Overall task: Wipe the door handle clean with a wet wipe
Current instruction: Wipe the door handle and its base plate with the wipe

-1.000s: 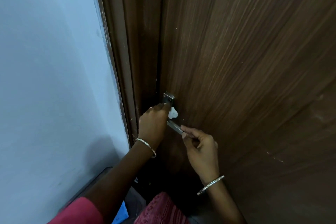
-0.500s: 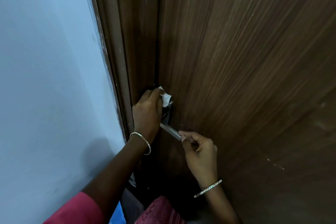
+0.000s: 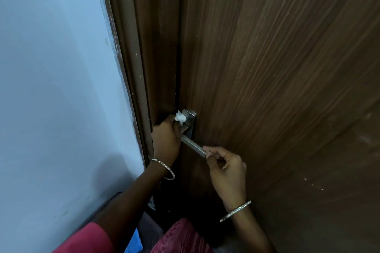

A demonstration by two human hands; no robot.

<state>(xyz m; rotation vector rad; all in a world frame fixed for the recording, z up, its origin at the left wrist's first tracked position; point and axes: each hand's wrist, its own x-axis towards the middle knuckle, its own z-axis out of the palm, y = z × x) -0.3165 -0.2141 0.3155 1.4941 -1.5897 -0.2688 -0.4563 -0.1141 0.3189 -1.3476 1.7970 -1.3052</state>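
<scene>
A silver lever door handle (image 3: 193,146) with a square metal backplate (image 3: 190,119) is mounted on a dark brown wooden door (image 3: 277,88). My left hand (image 3: 166,139) grips a crumpled white wet wipe (image 3: 180,118) and presses it against the backplate's left side, just above the lever's root. My right hand (image 3: 224,168) pinches the free end of the lever between thumb and fingers. Both wrists wear thin bangles.
The brown door frame (image 3: 141,68) runs down just left of the handle, with a pale blue wall (image 3: 57,88) beyond it. Red clothing and a blue scrap show at the bottom edge.
My left hand with the wipe went from beside the lever up to the backplate's top, then came down a little onto its left side. The right hand stays on the lever's end.
</scene>
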